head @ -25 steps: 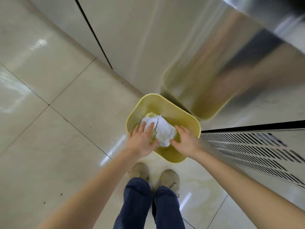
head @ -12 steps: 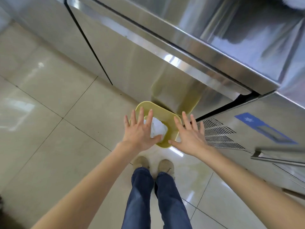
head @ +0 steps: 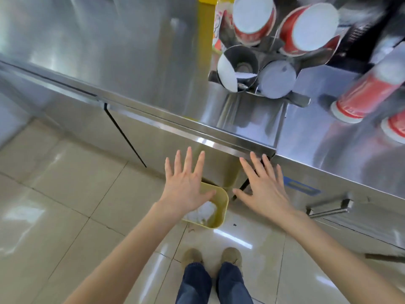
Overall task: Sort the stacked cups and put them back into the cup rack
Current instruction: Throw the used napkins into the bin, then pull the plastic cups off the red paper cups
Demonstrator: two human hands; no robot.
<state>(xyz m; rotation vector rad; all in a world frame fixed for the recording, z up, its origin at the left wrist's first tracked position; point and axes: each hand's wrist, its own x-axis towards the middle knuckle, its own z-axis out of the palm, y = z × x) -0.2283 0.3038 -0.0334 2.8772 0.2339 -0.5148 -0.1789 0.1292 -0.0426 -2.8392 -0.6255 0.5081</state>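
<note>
A steel cup rack (head: 237,69) stands on the steel counter (head: 153,62) at the upper right. Two of its back tubes hold stacks of red-and-white cups (head: 254,18), and a front tube holds a white stack (head: 276,79). More red cup stacks (head: 368,93) lie on the counter to the right of the rack. My left hand (head: 186,185) and my right hand (head: 263,189) are spread flat with fingers apart, holding nothing, below the counter's front edge. They hover above a yellow bin (head: 222,207) on the floor.
The yellow bin holds crumpled white paper (head: 203,212). The counter's front edge (head: 197,137) runs across above my hands. A cabinet handle (head: 328,208) sticks out at the right. My shoes (head: 210,256) stand on the tiled floor (head: 65,194).
My hands have let go of the white paper in the bin and risen, fingers spreading. The view has tilted up, so the counter top, rack and cups came into sight.
</note>
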